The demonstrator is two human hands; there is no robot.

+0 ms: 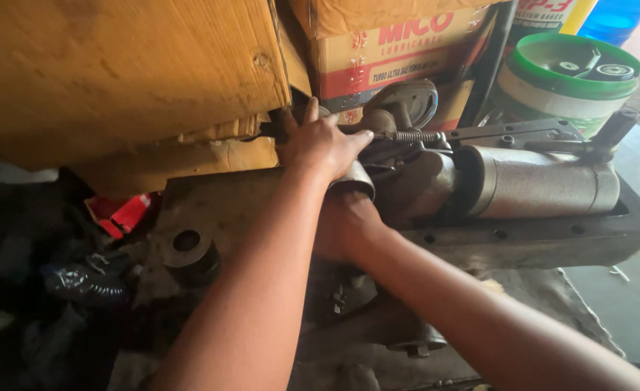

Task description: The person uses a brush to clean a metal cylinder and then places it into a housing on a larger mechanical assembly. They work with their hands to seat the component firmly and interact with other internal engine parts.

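My left hand lies with fingers spread on a greasy metal assembly, its fingertips by a coiled spring and a rounded metal lever part. Lower down, my right hand reaches in under a curved metal sleeve; its fingers are hidden behind that part. Right of both hands, a grey steel cylinder lies on its side in a heavy cast housing with bolt holes along its rim.
Worn cardboard boxes crowd the top left and centre. A green-rimmed tub with metal rings inside stands at the top right. A flat plate with a round hole, a red scrap and dark clutter lie at the left.
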